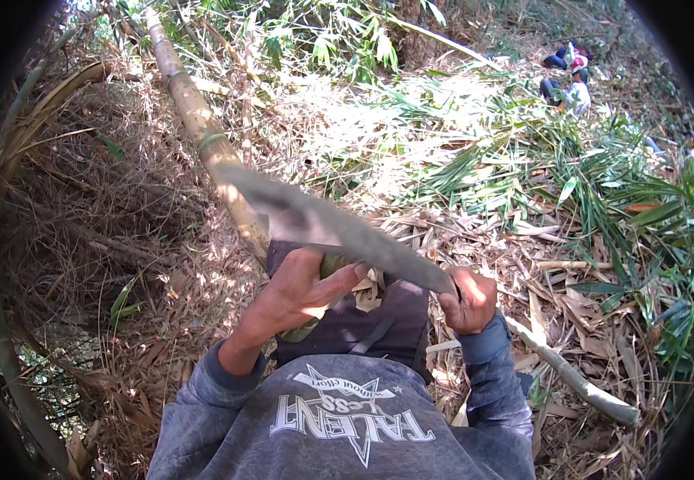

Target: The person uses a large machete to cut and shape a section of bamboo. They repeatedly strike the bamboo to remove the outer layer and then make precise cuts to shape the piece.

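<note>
dry bamboo litter covers the ground. your left hand [303, 292] wraps the bamboo pole [203, 132] running to upper left; your right hand [468, 300] fists the raised blade [331, 228]. likely mid-chop; next needs aim clear of your fingers.

A single fisheye view from the person's head looks steeply down and forward, close over both hands. The left hand [299, 292] holds its grip on a bamboo pole [203, 132] at frame centre; beyond that grip, leaf-littered ground curves toward the dark rim.
</note>
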Available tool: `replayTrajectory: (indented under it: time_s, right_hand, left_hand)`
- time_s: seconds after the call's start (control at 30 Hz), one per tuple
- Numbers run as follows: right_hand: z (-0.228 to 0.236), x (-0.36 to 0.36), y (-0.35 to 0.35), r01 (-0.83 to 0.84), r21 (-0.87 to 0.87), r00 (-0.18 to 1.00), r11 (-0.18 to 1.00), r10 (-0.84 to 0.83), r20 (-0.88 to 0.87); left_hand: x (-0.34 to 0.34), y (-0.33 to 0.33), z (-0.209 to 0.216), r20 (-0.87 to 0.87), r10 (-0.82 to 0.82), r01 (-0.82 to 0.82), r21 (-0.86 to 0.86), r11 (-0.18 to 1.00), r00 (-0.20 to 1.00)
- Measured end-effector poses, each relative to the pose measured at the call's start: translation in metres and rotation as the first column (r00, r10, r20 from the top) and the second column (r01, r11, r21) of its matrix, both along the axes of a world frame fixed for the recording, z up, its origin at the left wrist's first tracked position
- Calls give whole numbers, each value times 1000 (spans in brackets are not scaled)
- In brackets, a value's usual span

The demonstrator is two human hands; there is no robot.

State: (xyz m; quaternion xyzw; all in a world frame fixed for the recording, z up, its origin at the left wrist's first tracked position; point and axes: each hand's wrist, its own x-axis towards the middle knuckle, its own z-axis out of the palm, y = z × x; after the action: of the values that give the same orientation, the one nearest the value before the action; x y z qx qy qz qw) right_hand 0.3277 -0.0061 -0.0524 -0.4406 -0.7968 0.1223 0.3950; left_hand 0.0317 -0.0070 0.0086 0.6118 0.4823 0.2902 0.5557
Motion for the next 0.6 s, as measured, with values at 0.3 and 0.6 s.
replayTrajectory:
  time_s: [0.3,0.6]
  right_hand:
    - [41,-29,5,-152,40,967,988,140,214]
    - [44,-33,8,-186,-14,946,982,183,267]
  left_hand:
    - [-38,-28,-58,475,129,-11,-244,970,871]
    - [-31,-30,-51,516,58,19,-143,990,855]
